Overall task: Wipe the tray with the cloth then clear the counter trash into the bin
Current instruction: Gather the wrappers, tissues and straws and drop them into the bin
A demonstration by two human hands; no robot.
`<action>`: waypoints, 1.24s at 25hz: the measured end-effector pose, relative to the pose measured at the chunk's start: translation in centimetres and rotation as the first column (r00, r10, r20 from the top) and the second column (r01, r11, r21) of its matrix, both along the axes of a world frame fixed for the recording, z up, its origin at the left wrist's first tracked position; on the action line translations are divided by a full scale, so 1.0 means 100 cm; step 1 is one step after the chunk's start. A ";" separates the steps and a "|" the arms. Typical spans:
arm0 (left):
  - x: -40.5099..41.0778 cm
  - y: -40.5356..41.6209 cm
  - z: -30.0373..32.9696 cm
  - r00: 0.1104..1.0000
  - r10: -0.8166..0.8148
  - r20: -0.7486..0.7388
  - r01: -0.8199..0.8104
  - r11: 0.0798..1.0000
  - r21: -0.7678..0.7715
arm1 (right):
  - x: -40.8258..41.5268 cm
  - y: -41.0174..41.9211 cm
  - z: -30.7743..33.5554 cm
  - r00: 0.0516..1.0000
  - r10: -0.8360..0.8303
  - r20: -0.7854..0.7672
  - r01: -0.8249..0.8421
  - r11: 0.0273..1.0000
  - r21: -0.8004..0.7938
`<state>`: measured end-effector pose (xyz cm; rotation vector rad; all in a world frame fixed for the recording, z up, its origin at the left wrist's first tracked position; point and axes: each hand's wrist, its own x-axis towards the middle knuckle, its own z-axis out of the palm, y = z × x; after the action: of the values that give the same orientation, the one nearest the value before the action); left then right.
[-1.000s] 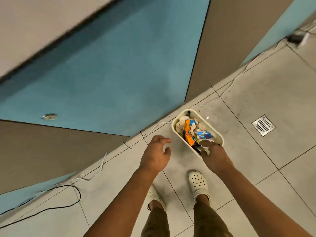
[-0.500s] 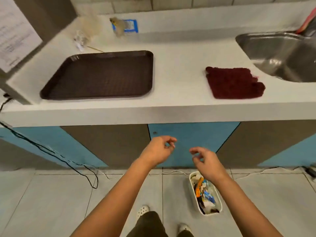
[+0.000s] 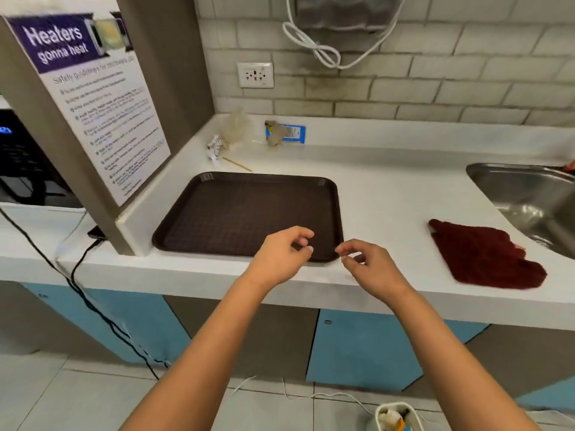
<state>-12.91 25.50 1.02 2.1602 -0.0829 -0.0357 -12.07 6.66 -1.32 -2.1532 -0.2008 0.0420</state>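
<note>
Both hands hang empty, fingers loosely curled: the left hand [image 3: 280,255] in front of the near right corner of the brown tray [image 3: 249,213], the right hand [image 3: 368,267] just beside it at the counter [image 3: 389,194] edge. A dark red cloth [image 3: 485,255] lies flat to the right, near the steel sink [image 3: 529,200]. Scraps of trash [image 3: 231,136] and a blue packet [image 3: 287,133], possibly a wrapper, sit behind the tray against the tiled wall. On the floor below, the white bin [image 3: 396,416] holds litter.
</note>
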 end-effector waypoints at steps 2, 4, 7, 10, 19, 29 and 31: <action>0.019 0.023 0.007 1.000 0.022 0.013 -0.022 1.000 0.002 | 0.022 0.017 0.007 1.000 -0.027 0.016 0.027 1.000 0.003; 0.036 0.043 0.011 0.999 0.035 0.017 -0.036 0.999 0.004 | 0.041 0.031 0.010 0.999 -0.046 0.025 0.046 0.999 0.007; 0.063 0.071 0.017 0.997 0.070 0.037 -0.071 0.997 0.019 | 0.069 0.049 0.010 0.998 -0.054 0.022 0.054 0.999 -0.008; 0.090 0.093 0.016 0.992 0.116 0.050 -0.118 0.993 0.030 | 0.098 0.060 0.009 0.998 -0.052 0.021 0.052 0.998 -0.026; 0.214 0.146 0.000 0.966 0.251 0.064 -0.259 0.947 0.190 | 0.242 0.089 0.006 0.999 0.040 0.018 -0.039 0.997 -0.070; 0.353 0.191 -0.031 0.982 0.189 -0.013 -0.158 0.854 0.497 | 0.390 0.135 -0.017 0.983 0.183 0.027 -0.166 0.939 -0.303; 0.367 0.198 -0.039 0.985 0.149 -0.091 -0.077 0.839 0.539 | 0.417 0.148 -0.021 0.965 0.252 0.069 -0.203 0.891 -0.407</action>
<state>23.82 45.31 -2.93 2.7141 0.1513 -0.1469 29.66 21.42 -3.46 -2.5297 -0.5579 0.0957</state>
